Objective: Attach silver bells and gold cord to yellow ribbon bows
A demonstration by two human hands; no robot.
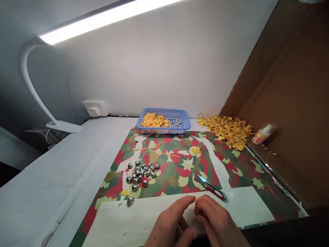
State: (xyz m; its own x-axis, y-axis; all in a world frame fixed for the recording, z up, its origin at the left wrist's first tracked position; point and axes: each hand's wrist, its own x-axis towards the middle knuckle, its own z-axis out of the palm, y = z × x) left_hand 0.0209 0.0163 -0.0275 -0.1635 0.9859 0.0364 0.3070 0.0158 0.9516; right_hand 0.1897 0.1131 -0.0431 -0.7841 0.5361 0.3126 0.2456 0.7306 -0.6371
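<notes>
My left hand (172, 223) is at the near edge of the white paper sheet (120, 219), fingers curled, the index finger arched over toward the other hand. Close beside it is my right hand (216, 219), closed, its thumb tucked against the bent fingers. Whatever lies between the fingertips is hidden from view. Just beyond the right hand rest thread snips (210, 187) with a red handle, blades pointing away to the left. A single silver heart-shaped bead (130, 201) sits on the paper to the left, and several more silver beads (140, 173) are heaped behind it.
Thin gold strips (149, 148) and a gold bow (196, 150) lie on the patterned mat (177, 178). At the back stands a blue basket (164, 131) with yellow pieces and silver beads. A gold pile (226, 128), small bottle (264, 133) and cardboard wall (290, 85) border the right.
</notes>
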